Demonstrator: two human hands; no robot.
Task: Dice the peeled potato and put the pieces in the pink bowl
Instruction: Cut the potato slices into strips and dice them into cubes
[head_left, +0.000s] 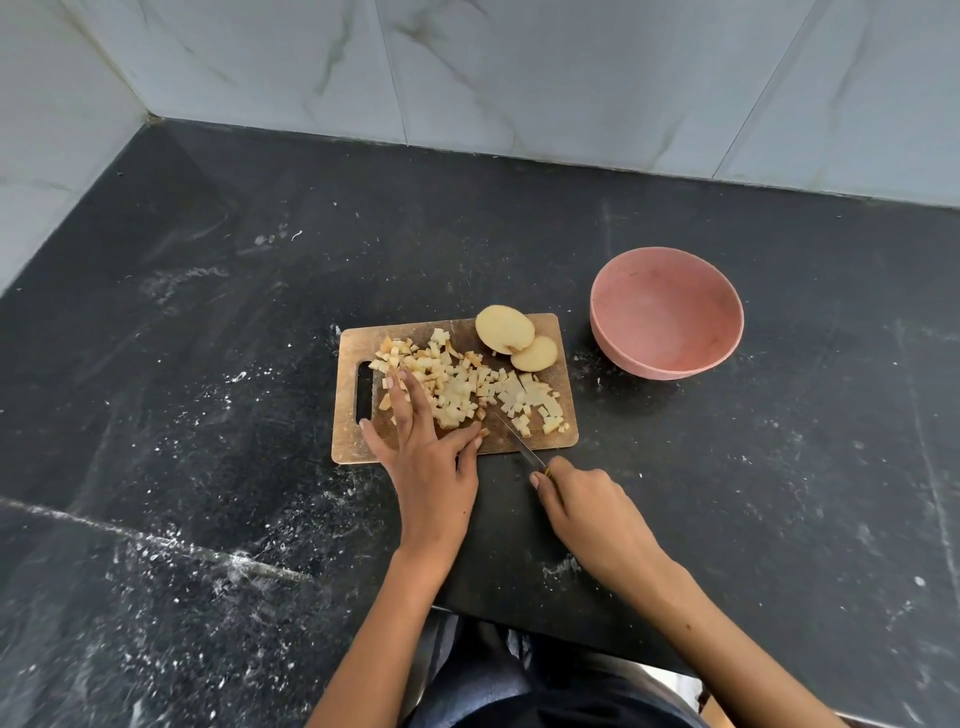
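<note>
— What is lying on the board (358, 441)?

— Dice (470, 387) are spreading across its middle, from the handle slot on the left to the right near corner. Two uncut potato pieces are sitting at the far right corner: a half (504, 328) with its cut face up, and a slice (535, 354) touching it on the near side.

— And the left hand (423, 452)?

— It is resting flat on the board, fingers straight and spread, the palm over the near edge. The fingertips are touching the left part of the dice; the thumb is reaching out toward the right along the near edge.

— The right hand (587, 512)?

— It is gripping the knife (519, 441) by the handle, fingers curled round it, the hand itself lying off the board on the counter (208, 364). The blade is pointing up and left, its tip reaching in among the dice near the board's near edge.

— Where is the bowl (666, 312)?

— It is standing upright on the counter, just right of the board and apart from it. No dice are showing inside it.

— Anything else?

— The counter is dark and is carrying white specks and smears. Pale marbled tiles (467, 67) are lining the wall behind.
</note>
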